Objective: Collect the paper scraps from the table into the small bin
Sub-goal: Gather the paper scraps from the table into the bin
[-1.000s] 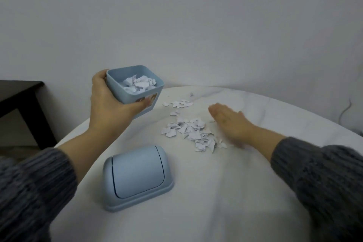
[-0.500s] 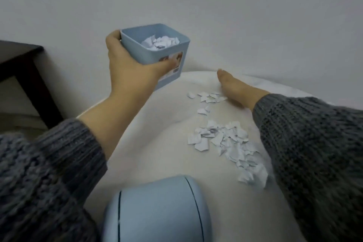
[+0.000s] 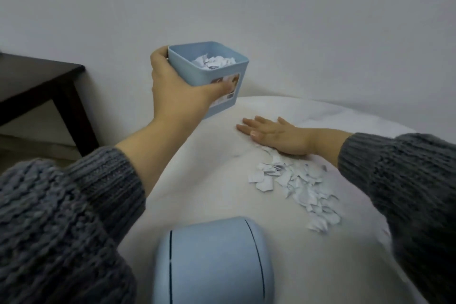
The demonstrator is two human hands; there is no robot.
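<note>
Pale-blue plastic bin (image 3: 209,74), small and square, sits up in our left hand (image 3: 177,91), lifted clear of the worktop (image 3: 209,192) near its far left edge. We grip it with the thumb across the near wall and the fingers wrapped round the left side. A picture label shows on that near wall, partly under the thumb. White paper scraps already lie inside it, below the rim.

Our right hand (image 3: 276,134) lies open and flat on the worktop, fingers stretched out toward the left, palm down, holding nothing that we can see. It rests toward the far edge, just right of the bin and below it.

Loose paper scraps (image 3: 296,182) form a ragged band on the white surface, starting right against the near side of the right hand and running toward the near right edge. The pieces are small, torn, some overlapping; a few at the near end are blurred.

A rounded blue lid (image 3: 212,261) with a dark seam line sits at the near edge, well apart from the scraps.

Both forearms wear grey knitted sleeves (image 3: 61,217) pushed back from the wrists. A dark wooden side table (image 3: 37,81) stands off to the left, against the plain wall (image 3: 246,7).
</note>
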